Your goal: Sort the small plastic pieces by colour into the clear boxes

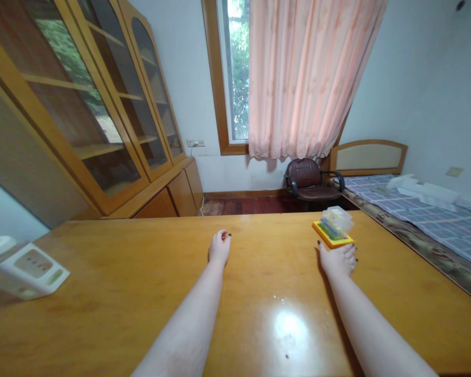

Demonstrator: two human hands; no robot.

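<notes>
Resting near the far edge of a glossy wooden table (141, 293), over to the right: a yellow tray (342, 243), loaded with clear plastic boxes (338, 217), too blurred to count, with green and blue showing lower down. Just this side of the near rim: the right hand (338, 259), released, thumb and fingers spread, with nothing visible in its grasp; contact with the tray impossible to tell from this angle. Well apart to the left, over bare wood: the left hand (219, 250), loosely half curled, with a gap between thumb and fingers and nothing visible inside.

Worth watching, by all appearances: the load. Apt to slip or topple under a quick or lopsided push, given apparently slick plastic and no steadying hand on top. Possibly at risk of going over the far edge, tray and all, in the event of too firm a shove across polished wood. Likely to tip, too, if lifted by the near rim alone.

Farther out, at the left end of the table: a white container (27, 272), well apart from both hands and so unlikely to get knocked. Beyond: a dark red chair (308, 180) below a pink curtain (306, 78); off to the right, a bed (427, 212) with a checked cover; to the left, a glass-doored cabinet (131, 180).
</notes>
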